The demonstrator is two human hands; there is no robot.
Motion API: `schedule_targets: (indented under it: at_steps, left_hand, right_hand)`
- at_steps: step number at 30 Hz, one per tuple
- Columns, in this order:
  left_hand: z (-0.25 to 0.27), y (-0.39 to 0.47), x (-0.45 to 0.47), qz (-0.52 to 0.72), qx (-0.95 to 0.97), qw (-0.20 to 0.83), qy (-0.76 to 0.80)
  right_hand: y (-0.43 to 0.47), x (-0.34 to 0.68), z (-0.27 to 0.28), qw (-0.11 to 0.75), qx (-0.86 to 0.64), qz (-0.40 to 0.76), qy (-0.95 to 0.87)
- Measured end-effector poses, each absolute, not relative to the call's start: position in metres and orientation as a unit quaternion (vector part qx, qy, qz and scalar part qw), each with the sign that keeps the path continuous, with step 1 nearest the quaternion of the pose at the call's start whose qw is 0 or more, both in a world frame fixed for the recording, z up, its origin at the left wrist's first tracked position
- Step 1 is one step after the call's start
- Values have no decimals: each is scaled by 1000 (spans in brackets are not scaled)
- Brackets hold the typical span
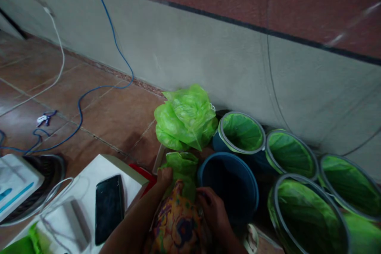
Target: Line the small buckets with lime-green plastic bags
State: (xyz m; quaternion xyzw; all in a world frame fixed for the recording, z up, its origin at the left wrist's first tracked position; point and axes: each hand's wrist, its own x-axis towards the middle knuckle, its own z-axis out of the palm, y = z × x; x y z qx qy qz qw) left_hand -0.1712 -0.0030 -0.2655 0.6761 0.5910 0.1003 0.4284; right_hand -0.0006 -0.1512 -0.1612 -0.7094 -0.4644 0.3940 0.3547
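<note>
A green plastic bag [182, 166] hangs between my two hands, above the patterned cloth over my lap. My left hand [166, 176] is closed on its left edge near the top. My right hand [210, 202] has curled fingers pinching the bag's lower right edge; the fingertips are partly hidden. Just right of the bag stands a blue bin [254, 190] with no liner showing in it. Behind my hands, a heap of crumpled light-green plastic bags [186, 117] rests near the wall.
Several bins with green liners and grey rims stand at right, including a near one [309, 214] and a back one [242, 131]. At left, a white box [86, 190] carries a phone [109, 209]. A blue cable [104, 86] crosses the tiled floor.
</note>
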Motion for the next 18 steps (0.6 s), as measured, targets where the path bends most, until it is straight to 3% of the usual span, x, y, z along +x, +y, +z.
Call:
schedule_targets:
  at_steps: [5,8,13,18]
  left_hand:
    - [-194,12,-160,103,716,405,559]
    - [-128,16,-157,171,725,422,516]
    - [-28,6,-154,367,574,556,476]
    - [21,-24,-148,421,476,657,404]
  right_hand:
    - [-154,28,-129,378,-730,369,-434]
    - [-146,39,-104,392,-732,339,-442]
    - [-153,35,-56,403,-699,281,-520]
    - [-177,28,-29,481,-703,206,-482]
